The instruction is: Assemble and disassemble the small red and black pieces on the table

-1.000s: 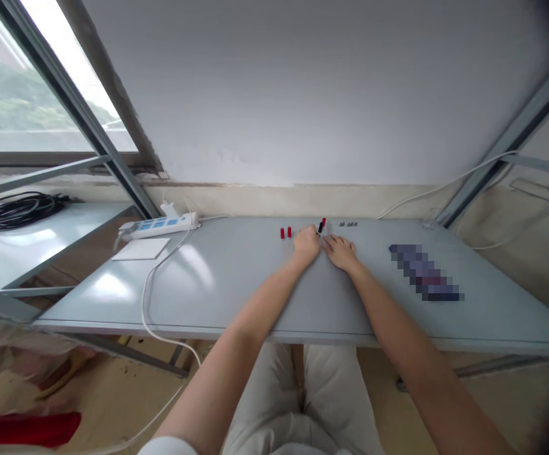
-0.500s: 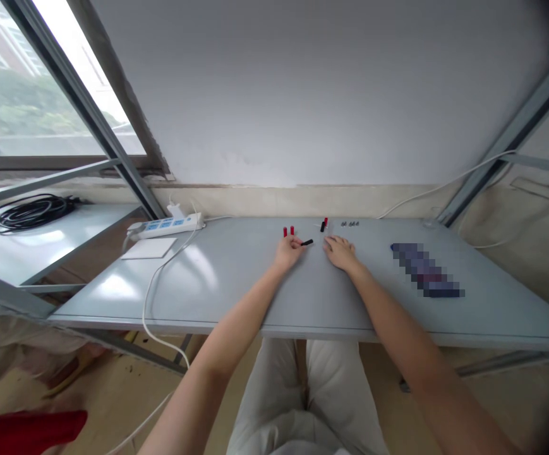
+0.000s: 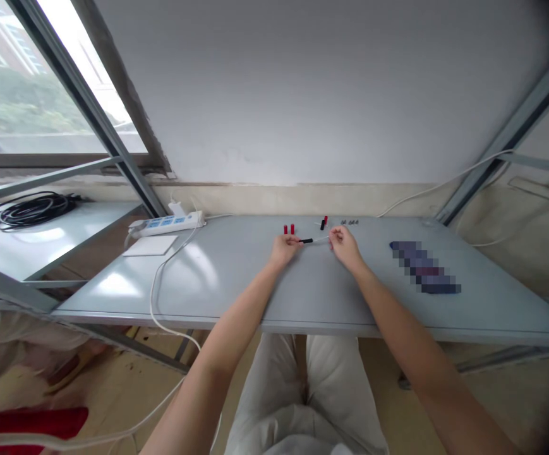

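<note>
My left hand is closed in a pinch on a small black tube that points to the right. A thin whitish rod is pinched between the fingertips of my right hand. The rod's left end meets or lies very near the right end of the tube; I cannot tell whether it is inside. Two short red tubes stand just beyond my left hand. Past the rod, a black piece and a red piece lie close together. Several small metal parts form a row beyond my right hand.
A blurred-out dark item lies on the right of the grey table. At the left are a white power strip, a white flat pad and a trailing white cable. Coiled black cable rests on the neighbouring table.
My right hand has lifted from the tabletop and now pinches the whitish rod, held in line with the black tube. My left hand has moved only slightly.
</note>
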A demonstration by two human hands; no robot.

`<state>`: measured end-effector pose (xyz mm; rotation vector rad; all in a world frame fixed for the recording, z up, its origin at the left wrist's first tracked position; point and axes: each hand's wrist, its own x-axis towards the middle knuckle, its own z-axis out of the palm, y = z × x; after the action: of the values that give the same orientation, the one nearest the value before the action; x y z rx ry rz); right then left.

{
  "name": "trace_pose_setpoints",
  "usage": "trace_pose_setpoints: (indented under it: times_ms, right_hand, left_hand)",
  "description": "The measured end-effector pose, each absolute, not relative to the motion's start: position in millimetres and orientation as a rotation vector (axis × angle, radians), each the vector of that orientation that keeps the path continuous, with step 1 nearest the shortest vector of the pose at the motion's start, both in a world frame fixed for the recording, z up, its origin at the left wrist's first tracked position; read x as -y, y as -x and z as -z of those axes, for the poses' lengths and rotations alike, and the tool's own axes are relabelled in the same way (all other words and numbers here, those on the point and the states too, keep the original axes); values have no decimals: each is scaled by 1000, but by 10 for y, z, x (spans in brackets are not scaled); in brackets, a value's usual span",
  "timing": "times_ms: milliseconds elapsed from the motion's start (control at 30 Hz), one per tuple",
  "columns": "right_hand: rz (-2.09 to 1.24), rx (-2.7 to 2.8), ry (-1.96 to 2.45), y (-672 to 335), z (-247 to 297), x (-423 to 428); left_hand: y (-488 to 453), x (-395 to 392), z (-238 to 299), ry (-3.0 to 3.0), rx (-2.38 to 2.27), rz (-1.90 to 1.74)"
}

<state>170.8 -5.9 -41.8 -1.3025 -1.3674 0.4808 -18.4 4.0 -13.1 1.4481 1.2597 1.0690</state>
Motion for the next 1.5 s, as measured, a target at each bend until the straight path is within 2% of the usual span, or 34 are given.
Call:
trace_pose_setpoints:
  times_ms: [400, 1033, 1500]
  right_hand:
    - [-478, 1357, 1339, -1725, 424, 52]
    - [-612, 1158, 1188, -1675, 250, 122]
    - [-661, 1262, 1187, -1542, 182, 219]
  left_hand:
    - [171, -115, 215, -1482, -1134, -993]
    - [242, 74, -62, -1379, -1051, -953]
    - [238, 103, -76, -1205, -938, -895]
